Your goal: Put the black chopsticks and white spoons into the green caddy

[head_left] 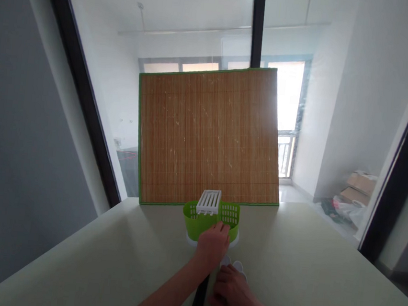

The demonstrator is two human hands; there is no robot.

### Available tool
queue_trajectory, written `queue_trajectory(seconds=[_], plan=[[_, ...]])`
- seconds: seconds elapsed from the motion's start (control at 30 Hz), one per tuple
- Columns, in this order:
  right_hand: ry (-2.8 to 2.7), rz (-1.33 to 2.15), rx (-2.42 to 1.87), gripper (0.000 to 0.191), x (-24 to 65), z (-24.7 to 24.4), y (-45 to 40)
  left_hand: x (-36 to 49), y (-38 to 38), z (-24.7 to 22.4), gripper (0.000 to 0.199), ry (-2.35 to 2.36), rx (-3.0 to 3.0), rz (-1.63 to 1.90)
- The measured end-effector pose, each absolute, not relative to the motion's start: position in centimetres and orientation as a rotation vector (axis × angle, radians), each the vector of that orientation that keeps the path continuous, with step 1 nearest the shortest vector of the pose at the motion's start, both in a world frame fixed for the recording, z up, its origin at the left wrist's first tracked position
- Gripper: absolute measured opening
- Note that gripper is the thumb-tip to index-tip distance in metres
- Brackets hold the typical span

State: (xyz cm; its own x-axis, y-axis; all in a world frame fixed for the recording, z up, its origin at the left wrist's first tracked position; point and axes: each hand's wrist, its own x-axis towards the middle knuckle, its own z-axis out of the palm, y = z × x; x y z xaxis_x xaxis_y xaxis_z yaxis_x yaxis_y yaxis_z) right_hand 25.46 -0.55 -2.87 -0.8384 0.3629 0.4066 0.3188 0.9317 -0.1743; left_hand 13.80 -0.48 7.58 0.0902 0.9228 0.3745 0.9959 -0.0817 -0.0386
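Observation:
A bright green plastic basket [197,225] with slotted walls stands on the table on a white base [190,240]. Across its middle sits a white slatted rack [209,201]. My left hand [213,243] reaches to the front of the basket, fingers curled over its front rim. Just nearer to me, my right hand [232,293] is closed over several white spoons [238,266] lying on the table. Their rounded ends stick out beyond my fingers, and the handles are partly hidden beneath my hand.
A bamboo mat [209,134] with green edging leans upright behind the basket, against a glass partition with dark frames [257,28]. A black strip [198,301] runs along the pale table [304,273] by my left forearm. Cardboard and bags [359,192] lie beyond the glass.

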Motion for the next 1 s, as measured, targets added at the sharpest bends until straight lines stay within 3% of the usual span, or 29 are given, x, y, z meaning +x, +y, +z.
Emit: queue_trajectory(seconds=[0.23,0.53,0.67,1.0], plan=[[-2.627,0.176,-0.499,0.017,25.9,-2.7,-0.6,10.4,-7.6,3.7,0.024,-2.346,-1.997,-0.276],[-2.624,0.214,-0.486,0.020,26.3,-2.6,-0.6,11.7,-11.6,1.0,0.043,-2.721,-1.956,-0.022],[-2.617,0.207,-0.486,0.019,26.4,-2.4,-0.6,11.7,-11.5,0.7,0.032,-2.704,-1.907,-0.020],[-2.646,0.214,-0.496,0.020,26.6,-2.2,-0.7,9.5,-10.1,1.8,0.037,-2.602,-1.923,0.159]])
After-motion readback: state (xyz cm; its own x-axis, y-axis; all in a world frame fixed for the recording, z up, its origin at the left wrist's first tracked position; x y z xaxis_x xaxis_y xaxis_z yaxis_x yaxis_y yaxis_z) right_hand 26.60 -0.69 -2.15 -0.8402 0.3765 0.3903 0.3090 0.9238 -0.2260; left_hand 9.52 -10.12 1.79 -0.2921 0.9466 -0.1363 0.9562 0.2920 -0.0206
